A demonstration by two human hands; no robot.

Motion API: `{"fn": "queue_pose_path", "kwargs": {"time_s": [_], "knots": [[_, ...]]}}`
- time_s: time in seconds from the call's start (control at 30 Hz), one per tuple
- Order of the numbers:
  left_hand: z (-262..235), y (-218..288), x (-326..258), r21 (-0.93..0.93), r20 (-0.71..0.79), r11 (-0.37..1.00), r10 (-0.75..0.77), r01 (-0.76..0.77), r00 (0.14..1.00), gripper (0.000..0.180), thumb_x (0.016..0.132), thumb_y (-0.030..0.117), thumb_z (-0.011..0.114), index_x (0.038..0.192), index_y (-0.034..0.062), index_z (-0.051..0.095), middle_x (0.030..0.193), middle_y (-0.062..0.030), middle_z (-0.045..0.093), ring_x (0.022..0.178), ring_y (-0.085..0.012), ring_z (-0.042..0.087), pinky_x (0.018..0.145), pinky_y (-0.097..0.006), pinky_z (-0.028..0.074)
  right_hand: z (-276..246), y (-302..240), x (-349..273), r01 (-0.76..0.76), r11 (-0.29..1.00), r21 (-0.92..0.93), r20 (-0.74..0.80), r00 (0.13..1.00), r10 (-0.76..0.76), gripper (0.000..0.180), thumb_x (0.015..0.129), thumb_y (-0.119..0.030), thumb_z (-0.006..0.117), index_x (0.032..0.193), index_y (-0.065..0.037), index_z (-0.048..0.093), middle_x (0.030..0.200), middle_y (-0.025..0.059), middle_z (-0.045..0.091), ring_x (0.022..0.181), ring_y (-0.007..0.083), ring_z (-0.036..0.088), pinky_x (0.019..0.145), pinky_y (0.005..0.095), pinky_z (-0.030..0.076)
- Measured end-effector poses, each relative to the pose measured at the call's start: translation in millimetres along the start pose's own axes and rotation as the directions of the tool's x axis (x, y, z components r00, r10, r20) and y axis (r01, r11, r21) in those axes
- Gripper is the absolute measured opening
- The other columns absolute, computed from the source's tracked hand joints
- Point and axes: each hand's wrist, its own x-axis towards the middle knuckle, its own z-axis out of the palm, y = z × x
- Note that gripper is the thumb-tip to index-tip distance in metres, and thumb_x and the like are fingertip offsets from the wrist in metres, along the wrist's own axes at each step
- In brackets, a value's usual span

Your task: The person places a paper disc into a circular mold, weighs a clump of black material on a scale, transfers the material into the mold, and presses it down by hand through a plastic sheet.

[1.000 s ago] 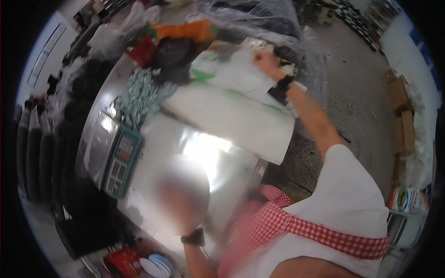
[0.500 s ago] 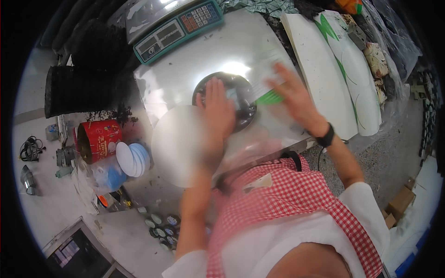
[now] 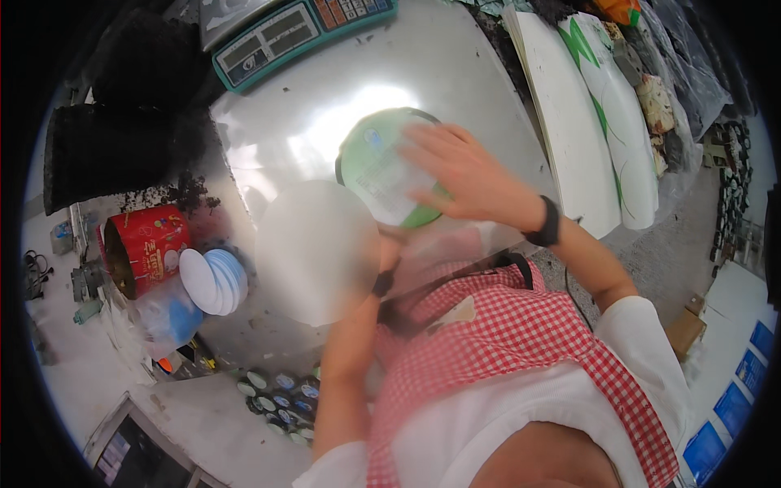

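A green and white round printed sheet [image 3: 378, 167] lies on a dark round disc [image 3: 425, 115], whose rim shows at the upper edge and left side. My right hand [image 3: 468, 171] is over the sheet's right part with fingers stretched out, smeared by motion. It wears a black wristband. Only a small part of my left hand [image 3: 390, 250] shows, low beside the sheet's lower edge, and its fingers are hidden. A large pale round shape [image 3: 305, 252] covers the area beside that hand, blurred along its right side.
A teal scale [image 3: 268, 47] stands at the back of the shiny tabletop [image 3: 285, 110]. A red canister [image 3: 150, 252] and white-blue discs [image 3: 215, 281] sit on the left. Large white printed sheets [image 3: 598, 130] lie at the right. Several small round containers [image 3: 281, 398] are lower left.
The green sheet, earlier by my right hand, now covers most of the dark disc. My right hand moved left over it. My left hand withdrew from the disc toward me.
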Motion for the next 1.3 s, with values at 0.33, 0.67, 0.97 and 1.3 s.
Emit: {"fn": "queue_pose_path", "kwargs": {"time_s": [0.33, 0.67, 0.97, 1.3], "knots": [[15.5, -47.8, -3.7, -0.395, -0.268, 0.909, -0.249, 0.130, 0.931, 0.064, 0.088, 0.025, 0.059, 0.142, -0.0007, 0.037, 0.148, -0.0181, 0.037, 0.138, -0.0351, 0.031, 0.113, -0.042, 0.027, 66.2, 3.4, 27.3, -0.117, 0.984, -0.135, -0.086, 0.991, 0.106, 0.057, 0.095, -0.038, 0.047, 0.143, -0.008, 0.039, 0.148, 0.0198, 0.036, 0.138, 0.0317, 0.034, 0.113, 0.0434, 0.026], [30.2, -50.3, 10.2, -0.932, -0.207, 0.362, -0.584, 0.023, 0.785, 0.046, 0.103, 0.025, 0.037, 0.136, -0.0053, 0.044, 0.129, -0.0169, 0.056, 0.118, -0.0228, 0.052, 0.105, -0.033, 0.035, 65.6, -35.6, 4.0, 0.120, 0.978, -0.169, -0.082, 0.987, -0.135, 0.035, 0.091, -0.031, 0.052, 0.118, -0.009, 0.061, 0.137, 0.0161, 0.050, 0.127, 0.0330, 0.046, 0.102, 0.0490, 0.037], [48.4, -28.4, -16.2, -0.503, -0.561, 0.840, -0.496, 0.203, 0.663, 0.056, 0.097, 0.033, 0.051, 0.144, 0.0075, 0.037, 0.152, -0.0184, 0.029, 0.141, -0.0321, 0.027, 0.115, -0.047, 0.017, 57.8, 48.8, -29.2, -0.269, 0.962, 0.044, -0.392, 0.881, 0.264, 0.029, 0.097, -0.024, 0.049, 0.108, -0.001, 0.063, 0.100, 0.0150, 0.065, 0.099, 0.0317, 0.061, 0.088, 0.0387, 0.047], [17.0, -0.8, -22.7, 0.174, -0.173, 0.982, -0.049, 0.079, 0.984, 0.046, 0.093, 0.045, 0.048, 0.138, 0.0350, 0.047, 0.155, -0.0099, 0.027, 0.143, -0.0306, 0.022, 0.108, -0.065, 0.007, 26.3, 26.9, 16.9, -0.014, 0.973, -0.231, 0.000, 1.000, 0.014, 0.012, 0.083, -0.012, 0.052, 0.080, -0.001, 0.050, 0.071, 0.0175, 0.062, 0.062, 0.0379, 0.062, 0.054, 0.0456, 0.050]]}}
